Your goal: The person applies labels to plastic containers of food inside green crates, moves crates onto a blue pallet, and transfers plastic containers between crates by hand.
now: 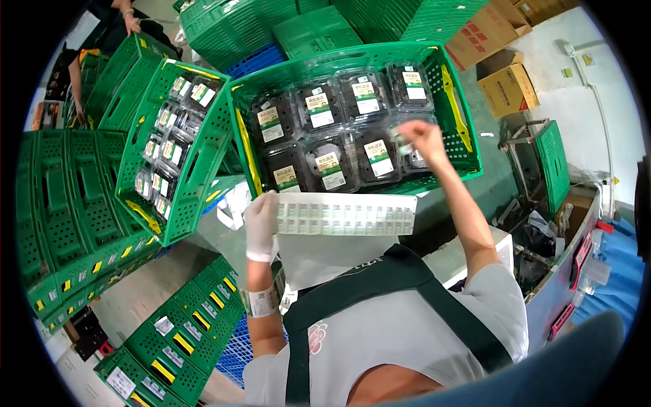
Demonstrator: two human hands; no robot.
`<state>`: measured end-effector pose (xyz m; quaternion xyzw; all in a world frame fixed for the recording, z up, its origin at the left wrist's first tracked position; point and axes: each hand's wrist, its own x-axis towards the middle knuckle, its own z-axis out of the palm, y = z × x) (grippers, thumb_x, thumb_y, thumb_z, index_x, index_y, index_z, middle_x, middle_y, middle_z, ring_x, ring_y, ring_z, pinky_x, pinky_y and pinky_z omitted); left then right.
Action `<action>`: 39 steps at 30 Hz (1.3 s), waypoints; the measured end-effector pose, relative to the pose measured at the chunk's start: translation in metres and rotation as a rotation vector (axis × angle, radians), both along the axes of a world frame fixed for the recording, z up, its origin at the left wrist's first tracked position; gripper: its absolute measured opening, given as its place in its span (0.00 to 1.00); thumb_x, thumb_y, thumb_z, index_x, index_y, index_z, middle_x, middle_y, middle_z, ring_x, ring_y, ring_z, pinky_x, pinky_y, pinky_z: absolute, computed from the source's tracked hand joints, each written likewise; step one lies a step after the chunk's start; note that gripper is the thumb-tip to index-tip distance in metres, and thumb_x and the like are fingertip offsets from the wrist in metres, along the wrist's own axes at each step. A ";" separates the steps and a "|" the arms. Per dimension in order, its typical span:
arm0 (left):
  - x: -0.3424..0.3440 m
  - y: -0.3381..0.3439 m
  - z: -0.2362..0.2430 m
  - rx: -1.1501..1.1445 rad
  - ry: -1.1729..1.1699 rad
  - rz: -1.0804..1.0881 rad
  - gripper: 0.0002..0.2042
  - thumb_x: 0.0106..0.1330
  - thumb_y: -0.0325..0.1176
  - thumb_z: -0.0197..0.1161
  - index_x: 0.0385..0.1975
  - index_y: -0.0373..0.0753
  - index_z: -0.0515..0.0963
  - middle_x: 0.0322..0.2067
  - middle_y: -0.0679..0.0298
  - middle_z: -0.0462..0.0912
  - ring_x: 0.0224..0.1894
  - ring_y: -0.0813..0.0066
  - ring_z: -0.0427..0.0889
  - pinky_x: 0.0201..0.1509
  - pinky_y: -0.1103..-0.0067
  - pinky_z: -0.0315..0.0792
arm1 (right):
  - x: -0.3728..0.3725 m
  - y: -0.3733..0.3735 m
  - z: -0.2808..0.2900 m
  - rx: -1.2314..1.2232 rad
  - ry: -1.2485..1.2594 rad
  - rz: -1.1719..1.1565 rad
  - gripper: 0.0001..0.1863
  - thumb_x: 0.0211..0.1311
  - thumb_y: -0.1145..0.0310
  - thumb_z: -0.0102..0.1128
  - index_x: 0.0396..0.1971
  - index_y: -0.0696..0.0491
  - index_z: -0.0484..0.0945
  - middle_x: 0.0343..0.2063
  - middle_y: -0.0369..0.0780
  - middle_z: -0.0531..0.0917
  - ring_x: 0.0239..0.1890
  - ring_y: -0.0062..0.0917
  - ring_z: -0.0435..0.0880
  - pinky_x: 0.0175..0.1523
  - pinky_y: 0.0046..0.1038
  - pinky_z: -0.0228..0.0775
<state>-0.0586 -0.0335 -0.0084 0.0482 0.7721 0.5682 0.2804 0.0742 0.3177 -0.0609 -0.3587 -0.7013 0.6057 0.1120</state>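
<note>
when viewed from the head, holds a pale sheet (346,214) along the near edge of the crate (325,64), pinching its left end with the gloved left hand (261,222), probably for short reach. over clear boxes (329,163) set label-up, perhaps for easy access, brings the right fingertips (408,127) together, seemingly pinching a small sticker (405,147); cannot tell surely, being blurred.

Main green crate (298,70) sits just beyond the left hand (261,220), right hand (424,141) over its right end. Holds two rows of four clear labelled packs (325,112), the one under the right hand partly hidden. Second green crate (196,178), tilted, beyond and left of the left hand: more labelled packs (175,152). Grey floor (489,152) right of the right hand: open brown carton (507,91).
</note>
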 end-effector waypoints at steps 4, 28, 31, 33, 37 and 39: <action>-0.016 -0.040 -0.013 0.093 -0.168 0.226 0.12 0.63 0.30 0.53 0.35 0.24 0.75 0.27 0.68 0.76 0.31 0.85 0.70 0.36 0.87 0.65 | 0.027 0.077 -0.068 -0.007 -0.282 -0.369 0.07 0.50 0.68 0.63 0.25 0.56 0.81 0.20 0.34 0.80 0.20 0.12 0.74 0.22 0.18 0.67; -0.006 -0.099 -0.013 0.238 -0.248 0.433 0.11 0.63 0.31 0.56 0.36 0.28 0.75 0.27 0.69 0.75 0.28 0.85 0.72 0.32 0.88 0.67 | -0.053 -0.034 -0.074 0.910 -0.668 0.306 0.23 0.47 0.63 0.62 0.39 0.55 0.61 0.22 0.51 0.79 0.28 0.47 0.79 0.33 0.44 0.71; -0.006 -0.118 -0.018 0.260 -0.228 0.445 0.09 0.63 0.31 0.56 0.34 0.30 0.76 0.27 0.69 0.75 0.28 0.85 0.71 0.32 0.87 0.66 | -0.046 -0.036 -0.071 0.916 -0.699 0.229 0.26 0.44 0.60 0.65 0.40 0.58 0.65 0.24 0.51 0.79 0.29 0.47 0.79 0.33 0.43 0.72; -0.006 -0.127 -0.015 0.246 -0.191 0.477 0.09 0.62 0.31 0.56 0.33 0.31 0.77 0.26 0.70 0.75 0.27 0.86 0.70 0.31 0.87 0.65 | -0.036 -0.020 -0.088 0.950 -0.659 0.106 0.18 0.45 0.62 0.63 0.33 0.57 0.71 0.22 0.52 0.79 0.28 0.46 0.79 0.33 0.43 0.71; -0.005 -0.149 -0.015 0.191 -0.113 0.504 0.08 0.62 0.31 0.56 0.32 0.31 0.77 0.25 0.70 0.75 0.27 0.86 0.69 0.32 0.88 0.64 | -0.038 -0.025 -0.073 0.884 -0.407 0.063 0.12 0.45 0.65 0.60 0.28 0.57 0.75 0.20 0.46 0.81 0.26 0.40 0.81 0.31 0.36 0.72; -0.005 -0.155 -0.013 0.224 -0.135 0.499 0.09 0.62 0.32 0.56 0.33 0.31 0.77 0.25 0.70 0.75 0.27 0.86 0.69 0.33 0.88 0.64 | -0.040 -0.027 -0.078 0.720 -0.321 0.049 0.10 0.45 0.65 0.60 0.25 0.57 0.76 0.20 0.45 0.81 0.25 0.37 0.81 0.31 0.34 0.73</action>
